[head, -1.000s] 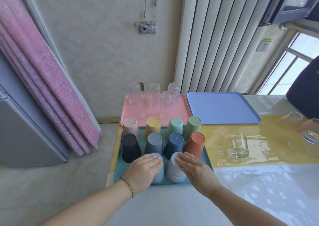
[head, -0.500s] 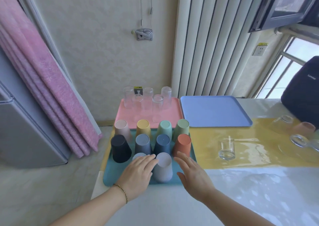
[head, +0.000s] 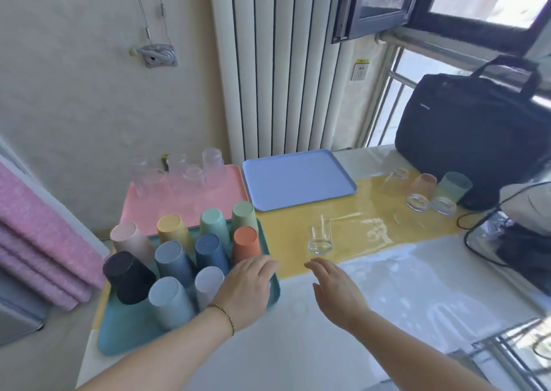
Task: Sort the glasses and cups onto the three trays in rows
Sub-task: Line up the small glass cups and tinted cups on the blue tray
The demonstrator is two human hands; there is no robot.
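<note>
Your hands have come off the 2 cups they were setting down a second ago. The light blue cup (head: 170, 298) and the pale grey cup (head: 208, 283) now stand alone, upside down, as the near row of the teal tray (head: 119, 340), and both hands have swung to the right. Your left hand (head: 247, 289) hovers over the tray's near right corner, fingers loosely together and gripping nothing. Your right hand (head: 337, 293) is past the tray, above the white tabletop (head: 387, 286), fingers spread apart and empty, pointing toward the clear glass (head: 320, 237).

That suggests the cups are done for now. 10 sit inverted on the teal tray: 4 in the far row, 4 in the middle and 2 nearest you, so the last row has room for 2 more. The glass looks like your next pick.

It stands upright on the yellow mat (head: 357, 211), apart from everything else, just beyond your right fingertips and to the right of the teal tray. It is a small, straight-sided, fully transparent tumbler with a thick base that catches the light. Its rim is hard to make out against the glossy mat. A group of glasses (head: 179, 173) clusters at the far edge of the pink tray (head: 185, 208), where this one likely belongs. The blue tray (head: 298, 179) lies beside that. 3 loose glasses (head: 422, 187), 1 clear, 1 pinkish and 1 greenish, appear to lie on their sides by the black bag (head: 471, 134).
</note>
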